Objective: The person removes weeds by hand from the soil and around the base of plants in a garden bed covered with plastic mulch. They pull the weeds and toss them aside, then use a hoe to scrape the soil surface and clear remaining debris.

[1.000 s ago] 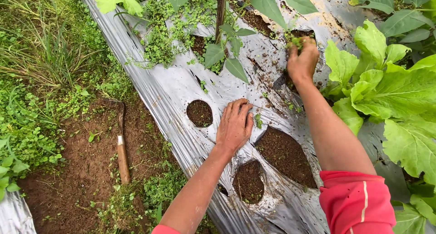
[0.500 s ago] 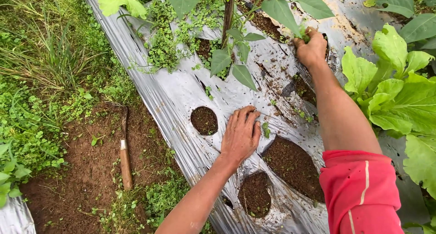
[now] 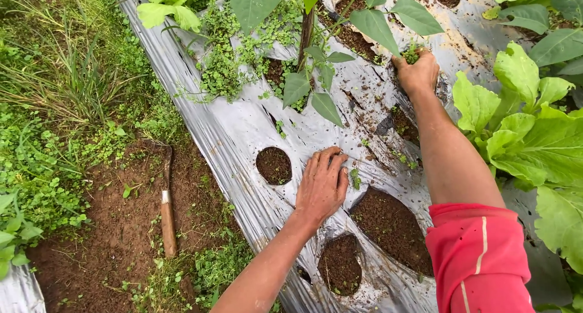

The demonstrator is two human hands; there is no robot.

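Observation:
My left hand [image 3: 322, 185] lies flat, fingers spread, on the silver plastic mulch sheet [image 3: 231, 130], between a small round soil hole [image 3: 274, 165] and a larger soil opening [image 3: 392, 228]. My right hand [image 3: 416, 72] reaches far up the bed and is closed around a tuft of small green weeds [image 3: 412, 54] growing at a hole in the sheet. A thin-stemmed plant [image 3: 307, 39] with broad leaves stands just left of that hand.
A wooden-handled tool [image 3: 165, 209] lies on the bare soil path to the left. Large leafy green plants [image 3: 534, 130] crowd the right side. Low weeds [image 3: 225, 51] spread over the sheet's top. Grass borders the far left.
My right hand moved farther up the bed and closed on another weed tuft. My left hand stayed flat on the sheet. The view shifted slightly.

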